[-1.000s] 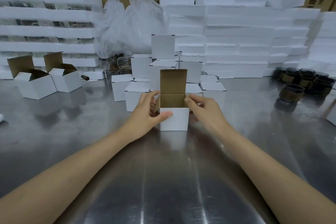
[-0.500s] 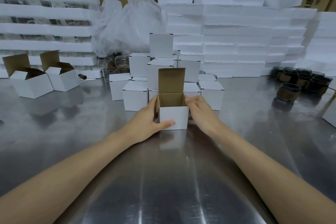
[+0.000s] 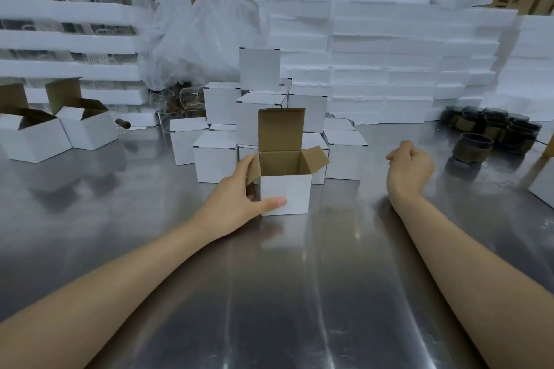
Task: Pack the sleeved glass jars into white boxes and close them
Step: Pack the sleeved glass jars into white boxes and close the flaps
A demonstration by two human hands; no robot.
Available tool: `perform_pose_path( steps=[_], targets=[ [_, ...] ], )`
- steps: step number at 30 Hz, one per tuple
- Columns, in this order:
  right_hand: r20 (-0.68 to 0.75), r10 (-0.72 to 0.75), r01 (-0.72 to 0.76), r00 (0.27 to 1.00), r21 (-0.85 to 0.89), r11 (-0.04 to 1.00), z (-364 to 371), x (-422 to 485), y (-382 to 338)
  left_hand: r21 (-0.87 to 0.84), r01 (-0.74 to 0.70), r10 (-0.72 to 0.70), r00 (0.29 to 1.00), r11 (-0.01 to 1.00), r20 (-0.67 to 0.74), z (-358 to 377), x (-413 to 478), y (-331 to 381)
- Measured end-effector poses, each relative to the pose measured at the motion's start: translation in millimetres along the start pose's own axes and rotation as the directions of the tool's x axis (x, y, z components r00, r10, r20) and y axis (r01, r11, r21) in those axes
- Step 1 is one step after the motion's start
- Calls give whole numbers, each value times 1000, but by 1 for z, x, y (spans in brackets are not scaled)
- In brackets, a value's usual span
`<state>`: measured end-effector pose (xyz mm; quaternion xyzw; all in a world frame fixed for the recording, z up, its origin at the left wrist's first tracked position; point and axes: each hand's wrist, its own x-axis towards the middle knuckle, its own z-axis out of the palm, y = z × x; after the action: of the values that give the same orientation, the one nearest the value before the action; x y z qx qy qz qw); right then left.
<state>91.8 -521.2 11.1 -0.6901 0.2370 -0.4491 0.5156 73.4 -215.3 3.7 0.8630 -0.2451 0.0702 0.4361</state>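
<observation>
My left hand (image 3: 239, 198) grips the open white box (image 3: 284, 193) steady on the steel table (image 3: 299, 293); my right hand (image 3: 409, 169), loosely curled and empty, hovers toward the sleeved jars (image 3: 473, 153) at right.

Both bare forearms reach in from the near edge of the table (image 3: 299, 293), angled toward its middle. The left hand (image 3: 236, 204) grips the open box (image 3: 284, 189) by its left side: the thumb lies flat across the lower front face and the fingers curl round the left wall, the index finger up against the side flap. The right hand (image 3: 409, 166) hovers off to the right, apart from the box, wrist bent, fingers curled loosely inward and holding nothing.
</observation>
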Motion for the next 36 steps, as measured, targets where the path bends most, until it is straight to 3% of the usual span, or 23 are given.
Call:
perform_pose_path(
  steps=[3,7,10,14,17,20,25,31,36],
  targets=[
    [83,-122,134,989,-163,978,18,13,4,39,12,-13,1000,999,5,0,0,0],
    [80,-160,168,984,-104,980,41,41,11,69,35,-36,999,997,17,0,1,-1],
    [159,-202,223,966,-124,967,55,62,20,143,33,-40,998,989,43,-1,3,-1],
    [386,-154,247,910,-206,947,80,84,26,222,35,-44,998,974,35,0,6,-4],
    [571,29,159,820,-277,948,91,92,27,224,41,-47,999,974,21,1,6,-6],
    [654,-27,361,756,-381,851,93,99,34,237,32,-36,999,971,10,1,7,-9],
    [372,-24,146,928,-305,941,85,88,29,249,21,-27,999,968,20,0,8,-8],
    [117,-66,86,991,-168,982,47,55,22,278,13,-12,1000,961,-4,-2,4,-3],
    [20,-75,74,997,33,997,16,10,3,314,-1,20,998,949,-56,-3,1,0]
  ],
)
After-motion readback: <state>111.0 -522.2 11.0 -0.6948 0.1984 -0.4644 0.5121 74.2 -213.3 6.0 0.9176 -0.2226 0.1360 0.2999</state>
